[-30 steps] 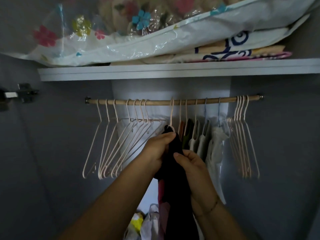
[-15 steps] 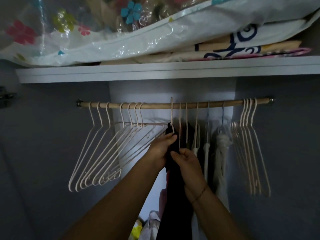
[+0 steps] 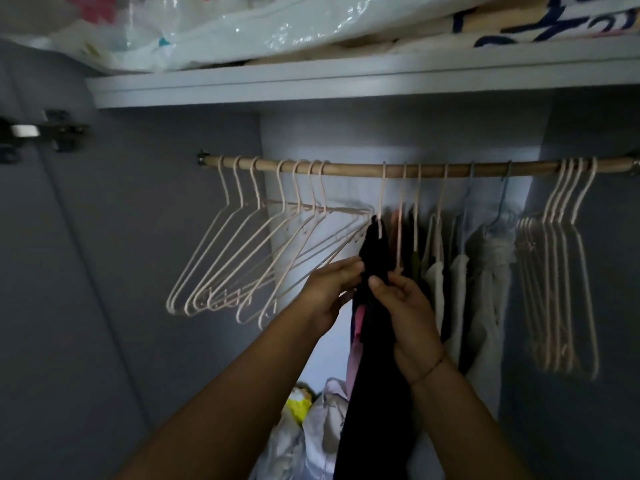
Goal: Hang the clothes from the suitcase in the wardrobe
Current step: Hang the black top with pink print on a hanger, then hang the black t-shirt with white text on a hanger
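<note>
**Inside the grey wardrobe: a dark garment on the rail**

The grey-walled wardrobe (image 3: 138,244) is dim in front of me. A round wooden rail (image 3: 356,169) runs across it under a white shelf (image 3: 311,88). On the shelf lies a clear plastic bag with a flower print (image 3: 242,26), next to folded printed cloth (image 3: 540,19). A black metal hinge (image 3: 45,131) sits on the left wall.

The long black garment (image 3: 375,358) hangs near the middle of the rail from a thin pale pink hanger (image 3: 382,202) and drops out of view at the bottom. My left hand (image 3: 329,289) pinches its left edge just below the hanger, with the fingertips curled onto the cloth. My right hand (image 3: 408,313) pinches the front of the same cloth just beside the left, thumb and fingers closed on a fold. A thin bracelet (image 3: 427,370) circles that wrist.

To the left, a bunch of empty pale pink hangers (image 3: 242,258) swings out at a slant, and its nearest ends lie close to my left hand. Just right of the black garment hang several pale and dark clothes (image 3: 491,289). Further right, a second bunch of empty pink hangers (image 3: 561,271) hangs straight down. Low on the wardrobe floor, between my forearms, lies a heap of white and yellow items (image 3: 298,407). I cannot tell what they are.
</note>
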`<state>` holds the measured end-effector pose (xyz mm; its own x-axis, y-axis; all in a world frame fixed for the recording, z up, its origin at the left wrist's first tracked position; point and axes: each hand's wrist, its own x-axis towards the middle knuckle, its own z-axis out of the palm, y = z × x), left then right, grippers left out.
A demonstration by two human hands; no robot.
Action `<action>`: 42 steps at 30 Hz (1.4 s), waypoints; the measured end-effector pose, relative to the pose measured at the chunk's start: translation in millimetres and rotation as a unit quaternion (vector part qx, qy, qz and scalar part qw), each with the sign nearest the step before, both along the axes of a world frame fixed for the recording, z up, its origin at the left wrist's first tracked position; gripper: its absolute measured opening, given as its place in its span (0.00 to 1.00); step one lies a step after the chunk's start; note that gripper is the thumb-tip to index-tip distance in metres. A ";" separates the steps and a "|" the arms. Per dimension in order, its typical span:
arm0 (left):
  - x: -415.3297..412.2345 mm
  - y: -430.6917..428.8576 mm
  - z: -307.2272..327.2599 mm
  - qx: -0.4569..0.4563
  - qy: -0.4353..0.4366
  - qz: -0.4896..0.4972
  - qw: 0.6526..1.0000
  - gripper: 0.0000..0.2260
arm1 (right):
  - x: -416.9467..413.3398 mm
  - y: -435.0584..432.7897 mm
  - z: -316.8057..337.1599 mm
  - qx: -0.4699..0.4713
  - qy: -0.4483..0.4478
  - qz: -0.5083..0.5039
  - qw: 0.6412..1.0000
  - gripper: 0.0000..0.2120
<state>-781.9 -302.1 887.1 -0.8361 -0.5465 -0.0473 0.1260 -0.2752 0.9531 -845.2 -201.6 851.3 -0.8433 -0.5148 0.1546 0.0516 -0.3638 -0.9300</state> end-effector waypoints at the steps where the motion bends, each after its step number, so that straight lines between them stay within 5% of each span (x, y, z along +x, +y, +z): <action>1: 12.5 -1.9 -6.0 0.002 -0.005 0.009 1.000 0.11 | 6.1 2.7 -0.3 0.013 0.015 -0.024 1.000 0.19; 6: 98.2 -4.7 -34.9 0.010 -0.014 0.059 0.998 0.10 | 51.8 22.9 -1.4 0.010 0.160 -0.112 0.981 0.12; 24: 552.0 117.4 -153.5 -0.068 -0.120 0.214 0.967 0.09 | 442.8 79.9 -104.7 0.094 0.162 0.253 0.949 0.18; 33: 757.8 190.0 -251.9 0.062 -0.170 0.399 0.899 0.09 | 604.2 108.6 -197.0 0.178 0.159 0.463 0.854 0.20; 42: 874.6 277.5 -389.2 0.217 -0.197 0.588 0.754 0.11 | 707.8 86.5 -346.3 0.272 0.231 0.628 0.691 0.21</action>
